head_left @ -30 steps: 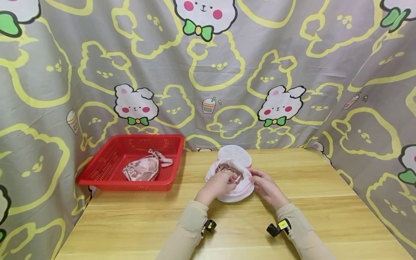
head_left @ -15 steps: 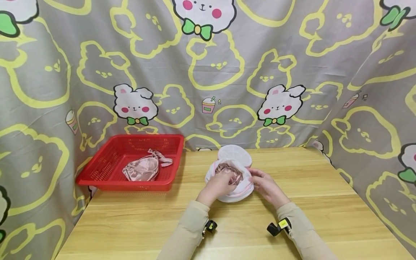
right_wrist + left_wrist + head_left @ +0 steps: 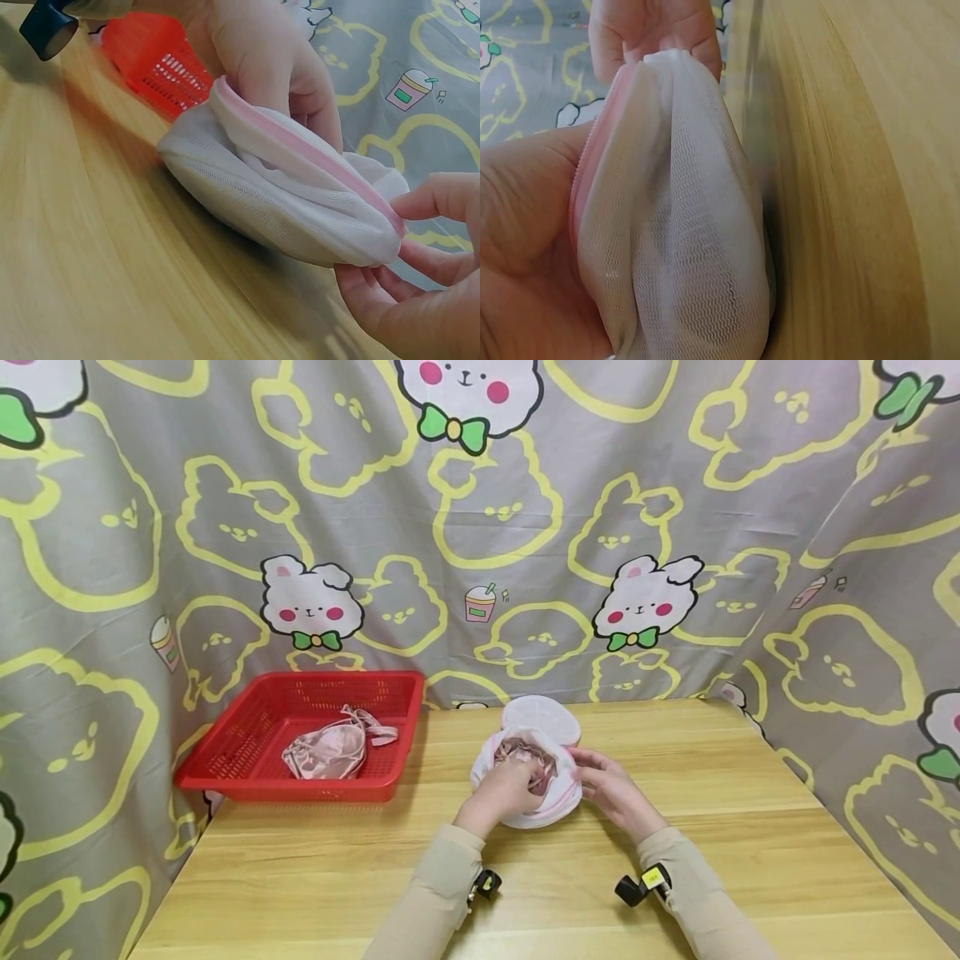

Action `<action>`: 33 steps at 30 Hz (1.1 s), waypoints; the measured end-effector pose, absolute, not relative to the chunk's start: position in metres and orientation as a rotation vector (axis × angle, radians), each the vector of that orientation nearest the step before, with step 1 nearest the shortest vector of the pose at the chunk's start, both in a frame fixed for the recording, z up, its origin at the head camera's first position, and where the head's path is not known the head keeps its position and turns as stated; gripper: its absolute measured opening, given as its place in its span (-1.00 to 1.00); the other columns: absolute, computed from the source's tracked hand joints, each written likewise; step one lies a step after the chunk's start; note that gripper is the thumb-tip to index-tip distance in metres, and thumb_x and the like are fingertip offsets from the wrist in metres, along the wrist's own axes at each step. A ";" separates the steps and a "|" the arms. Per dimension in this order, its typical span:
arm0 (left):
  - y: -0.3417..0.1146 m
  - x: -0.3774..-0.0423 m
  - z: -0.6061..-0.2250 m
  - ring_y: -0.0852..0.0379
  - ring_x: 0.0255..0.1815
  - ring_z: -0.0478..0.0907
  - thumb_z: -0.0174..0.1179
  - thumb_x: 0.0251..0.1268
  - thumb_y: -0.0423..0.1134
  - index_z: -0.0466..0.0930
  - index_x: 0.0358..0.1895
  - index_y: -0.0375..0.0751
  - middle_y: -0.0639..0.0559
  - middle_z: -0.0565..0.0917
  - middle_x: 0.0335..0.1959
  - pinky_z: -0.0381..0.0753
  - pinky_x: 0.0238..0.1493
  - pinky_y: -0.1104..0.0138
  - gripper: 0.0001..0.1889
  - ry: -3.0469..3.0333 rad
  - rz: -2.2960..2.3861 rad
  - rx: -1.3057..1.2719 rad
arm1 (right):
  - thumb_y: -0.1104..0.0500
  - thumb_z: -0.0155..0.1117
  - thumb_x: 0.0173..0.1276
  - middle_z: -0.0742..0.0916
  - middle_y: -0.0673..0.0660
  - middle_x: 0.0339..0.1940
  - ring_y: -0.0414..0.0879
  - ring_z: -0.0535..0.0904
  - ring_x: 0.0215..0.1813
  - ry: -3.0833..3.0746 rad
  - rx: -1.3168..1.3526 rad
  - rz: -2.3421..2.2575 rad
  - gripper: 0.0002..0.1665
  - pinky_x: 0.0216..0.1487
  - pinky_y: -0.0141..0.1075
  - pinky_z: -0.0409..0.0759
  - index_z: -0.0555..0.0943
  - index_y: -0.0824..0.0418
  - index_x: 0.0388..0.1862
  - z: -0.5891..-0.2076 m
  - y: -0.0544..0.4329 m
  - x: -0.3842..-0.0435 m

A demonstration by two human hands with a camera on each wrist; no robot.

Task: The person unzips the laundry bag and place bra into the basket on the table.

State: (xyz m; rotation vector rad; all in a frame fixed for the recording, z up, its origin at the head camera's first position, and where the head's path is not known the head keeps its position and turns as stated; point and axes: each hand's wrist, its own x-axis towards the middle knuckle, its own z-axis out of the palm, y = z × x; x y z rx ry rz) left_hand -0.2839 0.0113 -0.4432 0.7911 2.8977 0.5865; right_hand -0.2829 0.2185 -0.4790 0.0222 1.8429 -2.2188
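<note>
A white mesh laundry bag (image 3: 564, 793) with a pink zip edge stands on the table with its mouth unzipped. Crumpled dusty-pink satin fabric (image 3: 517, 748) fills the opening. My left hand (image 3: 508, 795) reaches into the mouth over this satin; its fingertips are hidden inside, and I cannot tell whether they grip it. My right hand (image 3: 427, 277) pinches the bag's right side, thumb at the pink zip and fingers beneath. Behind the mouth, the round white lid (image 3: 542, 714) lies folded back. In the left wrist view, the mesh wall (image 3: 697, 225) hides the left fingers.
A red plastic basket (image 3: 300, 789) sits at the table's left side. Inside it lies a dusty-pink satin bra (image 3: 328, 752) with straps. Behind the wooden table (image 3: 570, 893) hangs a grey cartoon-print curtain (image 3: 420, 510).
The bag's mouth has shifted slightly left and tipped a little, with its right rim drawn inward. Both hands stay in nearly the same places.
</note>
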 end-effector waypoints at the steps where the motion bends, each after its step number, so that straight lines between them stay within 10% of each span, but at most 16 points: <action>1: 0.011 -0.284 -0.443 0.14 -0.29 0.52 0.35 0.07 -0.16 0.58 -0.20 -0.03 0.11 0.61 -0.36 0.49 -0.26 0.28 -0.77 2.902 0.575 0.787 | 0.42 0.06 0.31 0.54 -0.07 0.01 -0.25 0.55 -0.04 1.843 0.015 -2.218 -0.32 0.00 -0.35 0.58 0.17 0.44 0.42 -0.479 0.218 -0.283; 12: 0.014 -0.283 -0.445 -0.10 0.11 0.56 0.41 0.03 -0.10 0.56 0.08 -0.20 -0.12 0.62 0.02 0.48 0.23 0.12 -0.49 2.954 0.438 0.703 | 0.44 0.07 0.26 0.48 0.15 0.16 -0.24 0.57 -0.05 1.897 -0.024 -2.194 -0.29 0.01 -0.39 0.60 0.17 0.51 0.40 -0.478 0.211 -0.279; 20: 0.013 -0.288 -0.449 0.10 -0.33 0.48 0.30 0.11 -0.22 0.49 -0.46 -0.11 0.03 0.57 -0.39 0.50 -0.20 0.25 -0.84 2.981 0.543 0.693 | 0.43 0.09 0.28 0.48 0.12 0.03 -0.26 0.54 -0.13 1.971 -0.007 -2.169 -0.52 -0.06 -0.43 0.60 0.31 0.51 0.18 -0.479 0.209 -0.278; 33: 0.004 -0.291 -0.442 0.10 -0.45 0.44 0.20 0.19 -0.31 0.49 -0.47 -0.11 0.04 0.56 -0.49 0.44 -0.36 0.27 -0.89 2.998 0.711 0.647 | 0.40 0.13 0.26 0.51 0.01 -0.18 -0.24 0.53 -0.19 2.050 0.055 -2.139 -0.80 -0.12 -0.41 0.60 0.45 0.34 -0.12 -0.480 0.210 -0.278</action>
